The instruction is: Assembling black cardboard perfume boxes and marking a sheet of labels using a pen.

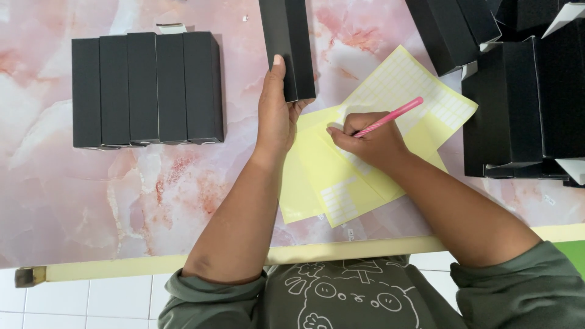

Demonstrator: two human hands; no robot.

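Note:
My left hand (275, 113) grips the near end of a long black box (287, 42) that lies on the pink marble table (91, 195) and runs away from me. My right hand (368, 140) holds a pink pen (390, 116) and rests on yellow label sheets (341, 176); its fingertips touch the sheet near its middle. A top sheet (408, 85) shows a grid of small white labels.
A row of several black boxes (146, 88) lies side by side at the left. More black boxes are stacked at the right (524, 103) and top right (454, 27). The table's pale yellow front edge (152, 265) runs near my body, with white floor tiles below.

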